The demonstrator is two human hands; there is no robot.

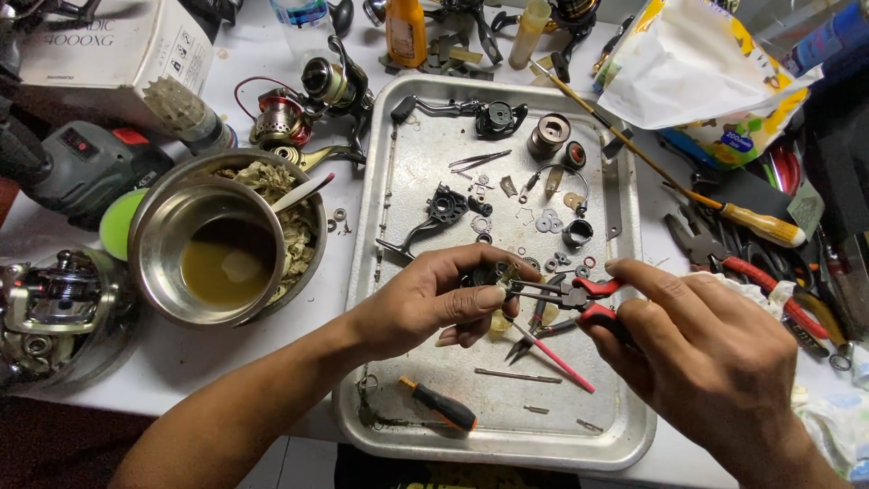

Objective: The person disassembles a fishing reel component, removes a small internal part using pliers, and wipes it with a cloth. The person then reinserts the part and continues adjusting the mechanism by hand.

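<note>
Orange and black, a small screwdriver (440, 406) is lying at the near edge of the metal tray (625, 426). Just past it, the right hand (706, 349) is squeezing red pliers (566, 294), closed tight on the handles. The pliers are lying flat and pointing left, their tips touching a small dark part (484, 274). The left hand (425, 299) is pinching that part over the tray's middle. Farther left, a steel bowl (213, 254) is holding brown liquid.
</note>
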